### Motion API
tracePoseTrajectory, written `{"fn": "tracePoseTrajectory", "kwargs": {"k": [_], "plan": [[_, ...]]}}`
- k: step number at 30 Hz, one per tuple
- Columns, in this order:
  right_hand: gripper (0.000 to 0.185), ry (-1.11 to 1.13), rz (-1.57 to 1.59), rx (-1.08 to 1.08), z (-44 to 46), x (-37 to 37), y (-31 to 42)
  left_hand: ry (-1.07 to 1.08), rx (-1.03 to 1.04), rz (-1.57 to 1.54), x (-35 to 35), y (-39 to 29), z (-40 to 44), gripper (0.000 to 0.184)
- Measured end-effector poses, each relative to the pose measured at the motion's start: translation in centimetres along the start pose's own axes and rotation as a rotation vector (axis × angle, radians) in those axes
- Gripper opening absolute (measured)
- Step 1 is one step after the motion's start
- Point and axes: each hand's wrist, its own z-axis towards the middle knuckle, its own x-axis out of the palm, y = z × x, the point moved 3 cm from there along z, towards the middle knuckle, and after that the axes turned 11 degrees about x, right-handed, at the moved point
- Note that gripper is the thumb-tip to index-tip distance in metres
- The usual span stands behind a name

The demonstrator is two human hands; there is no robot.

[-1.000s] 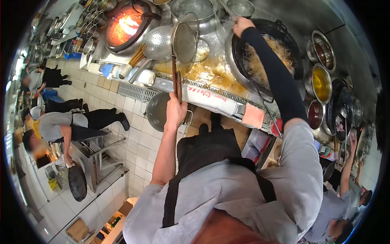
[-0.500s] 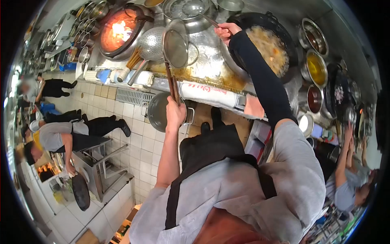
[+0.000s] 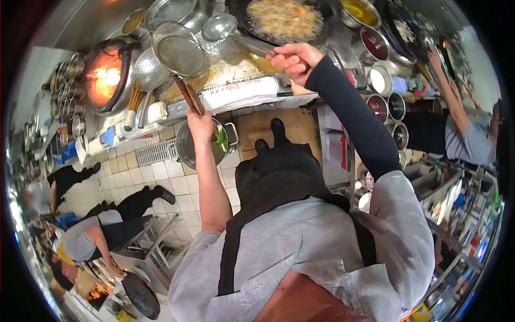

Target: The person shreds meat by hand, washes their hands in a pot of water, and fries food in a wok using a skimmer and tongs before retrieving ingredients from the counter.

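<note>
My left hand (image 3: pixel 200 127) is closed around the wooden handle of a round mesh strainer (image 3: pixel 182 55), which is over the steel counter (image 3: pixel 214 65). In my right hand (image 3: pixel 296 60) is the handle of a steel ladle (image 3: pixel 219 27). The ladle's bowl is left of the black wok (image 3: pixel 328 33), where pale food (image 3: pixel 283 20) bubbles in oil. Below my left hand a two-handled steel pot (image 3: pixel 186 153) has some green leaves (image 3: pixel 221 140) in it. A perforated skimmer (image 3: pixel 152 71) rests left of the strainer.
Flames burn in a round burner (image 3: pixel 104 75) at the left. Bowls of yellow oil (image 3: pixel 360 12) and red sauce (image 3: pixel 374 45) stand right of the wok. A rolled white cloth (image 3: pixel 241 92) lies along the counter edge. Co-workers stand at the left (image 3: pixel 88 239) and right (image 3: pixel 472 142).
My right hand has drawn the ladle back from the metal basin at the rear toward me. My left hand still holds the strainer. The view has shifted, and green leaves now show in the pot.
</note>
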Motion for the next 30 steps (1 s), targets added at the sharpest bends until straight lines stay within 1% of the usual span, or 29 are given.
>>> {"fn": "tracePoseTrajectory", "kwargs": {"k": [1,2,3,5,7,8,13,14,17,18,21,22,23,25,27,30], "plan": [[0.027,0.003,0.009,-0.011,-1.5,-0.3,-1.3,0.009,0.004,-0.058,0.0,-0.6,-0.4,0.023],[0.016,-0.001,-0.01,-0.024,-3.1,-0.3,-2.7,0.014,0.007,-0.116,0.1,-0.9,-0.7,0.022],[0.017,-0.009,-0.046,-0.057,-4.6,-0.7,-4.0,0.013,0.01,-0.113,0.1,-0.9,-0.8,0.023],[0.019,-0.011,-0.007,-0.119,-8.1,-0.4,-6.7,0.003,0.012,-0.104,-0.2,-0.6,-0.9,0.025],[0.023,-0.128,0.031,-0.243,-12.7,-0.6,-10.1,0.013,0.032,-0.117,-0.3,-1.5,-1.0,0.026],[0.03,-0.026,0.076,-0.204,-14.1,-2.4,-11.0,0.006,0.037,-0.121,-0.4,-2.1,-1.1,0.026],[0.04,-0.138,0.147,-0.373,-20.9,-3.2,-13.7,0.017,0.066,-0.089,-0.8,-1.0,0.0,0.027],[0.037,-0.103,0.158,-0.37,-22.2,-3.4,-13.8,0.006,0.067,-0.083,-0.7,-1.0,0.0,0.027],[0.036,-0.283,0.127,-0.466,-25.2,-5.4,-13.5,-0.002,0.068,-0.074,-0.3,-1.0,0.0,0.027],[0.028,-0.347,0.136,-0.479,-25.6,-5.9,-13.2,0.003,0.064,-0.075,-0.2,-0.6,0.2,0.026],[0.026,-0.633,-0.063,-0.53,-25.8,-10.3,-11.8,0.012,0.056,-0.064,-0.1,0.0,0.4,0.026],[0.01,-0.755,-0.139,-0.546,-25.1,-10.2,-11.2,0.013,0.052,-0.058,-0.2,0.0,0.4,0.025],[0.012,-0.919,-0.225,-0.563,-24.1,-11.0,-10.7,0.009,0.065,-0.058,-0.2,0.0,0.3,0.025],[0.014,-1.074,-0.337,-0.6,-20.8,-14.4,-9.7,0.0,0.091,-0.055,-0.2,-1.1,0.2,0.025],[0.015,-1.17,-0.407,-0.574,-17.0,-14.9,-9.8,0.008,0.104,-0.033,-0.4,-0.8,0.6,0.023],[0.015,-1.159,-0.374,-0.552,-14.3,-14.3,-11.4,0.003,0.101,-0.032,-0.5,-0.2,1.3,0.021]]}}
